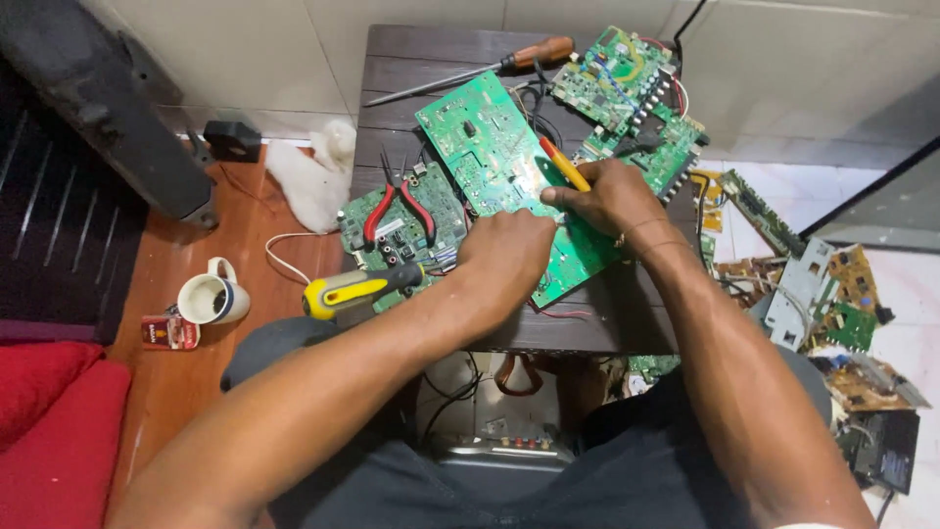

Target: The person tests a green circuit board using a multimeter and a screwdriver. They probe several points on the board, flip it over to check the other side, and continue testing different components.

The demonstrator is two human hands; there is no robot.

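2 hands [504, 257] [607, 196] on 1 green board [509, 176], 2 screwdrivers [357, 288] nearby.

A yellow-handled screwdriver [354, 288] lies at the left edge of the dark surface [411, 54], just below red-handled pliers [399, 201] resting on a small green board [431, 201]. A long screwdriver [470, 71] with a brown handle lies near the far edge, beside two more boards [636, 98] with wires. Left, on the wooden floor [196, 382], stand a white mug [211, 297] and a small red packet [168, 332]; a white cloth [313, 176] lies farther back. Scrap boards [832, 304] pile at the right.
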